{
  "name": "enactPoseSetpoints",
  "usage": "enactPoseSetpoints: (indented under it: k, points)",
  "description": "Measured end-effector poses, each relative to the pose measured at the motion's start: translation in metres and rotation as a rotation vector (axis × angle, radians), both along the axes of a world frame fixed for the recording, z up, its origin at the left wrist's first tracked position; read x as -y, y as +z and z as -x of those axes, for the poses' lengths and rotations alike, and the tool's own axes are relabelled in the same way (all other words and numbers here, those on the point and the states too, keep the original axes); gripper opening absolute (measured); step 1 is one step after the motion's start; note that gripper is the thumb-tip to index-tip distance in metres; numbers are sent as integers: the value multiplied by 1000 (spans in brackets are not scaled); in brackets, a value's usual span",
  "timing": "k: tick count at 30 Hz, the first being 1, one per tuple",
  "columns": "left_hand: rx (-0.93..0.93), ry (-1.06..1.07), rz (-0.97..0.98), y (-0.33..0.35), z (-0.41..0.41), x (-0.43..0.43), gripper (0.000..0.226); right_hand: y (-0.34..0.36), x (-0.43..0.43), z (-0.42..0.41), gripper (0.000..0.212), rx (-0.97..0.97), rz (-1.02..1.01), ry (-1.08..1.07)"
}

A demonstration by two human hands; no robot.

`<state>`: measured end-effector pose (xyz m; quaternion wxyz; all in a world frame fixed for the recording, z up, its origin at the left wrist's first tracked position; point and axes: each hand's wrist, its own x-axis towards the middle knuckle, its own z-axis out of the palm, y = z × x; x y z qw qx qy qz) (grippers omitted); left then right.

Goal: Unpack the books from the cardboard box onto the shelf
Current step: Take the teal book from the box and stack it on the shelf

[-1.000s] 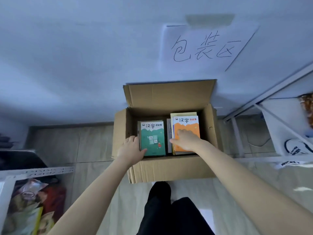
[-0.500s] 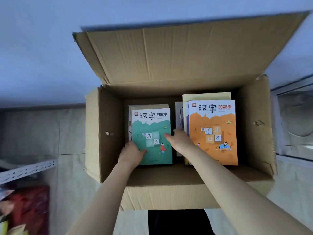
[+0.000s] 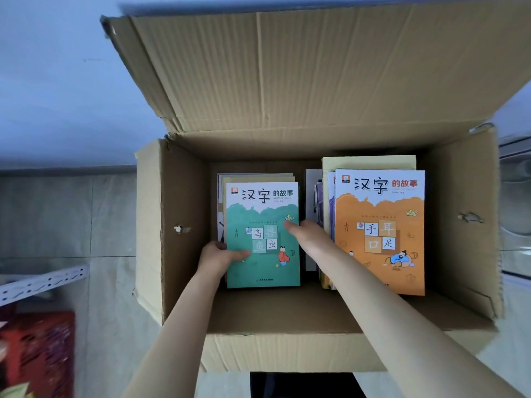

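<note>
The green book (image 3: 264,214) is seen atop the left stack in the cardboard box (image 3: 184,282). Its left edge is gripped by the left hand (image 3: 218,255), thumb on the cover; its right edge is pinched by the right hand (image 3: 310,237), fingers hidden between stacks.

**Two Book Stacks Side by Side in the Box**

The cardboard box (image 3: 184,196) stands on the floor (image 3: 57,219), with its far flap (image 3: 287,76) raised against the wall (image 3: 57,81) behind. Inside, the left stack (image 3: 263,214) lies flat nearer the left side and the right stack (image 3: 379,254) lies flat nearer the right side. A narrow gap runs between them. The left grip (image 3: 218,255) holds the left stack's left edge. The right grip (image 3: 310,237) holds its right edge, fingers down in the gap. A shelf rail (image 3: 43,281) sits left of the box.
</note>
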<state>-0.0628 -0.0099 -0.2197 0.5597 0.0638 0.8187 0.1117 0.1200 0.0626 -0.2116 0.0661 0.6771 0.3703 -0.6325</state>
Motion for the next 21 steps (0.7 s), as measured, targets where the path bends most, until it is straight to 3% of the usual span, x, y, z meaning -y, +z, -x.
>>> enactPoseSetpoints:
  k: [5,10,14,21]
  points:
    - [24,61,-54,5,-2,2,41,-1,-4,3,39,13,32,-11]
    - [203,64,-82,25,-4,6,25,-3,-5,5,57,50,53,-131]
    - [228,14,-175,42,-20,9,40,-1,-7,4,57,44,82,-206]
    - [186,107,-360,95,-31,16,30,32,1,-9,61,-51,89,-322]
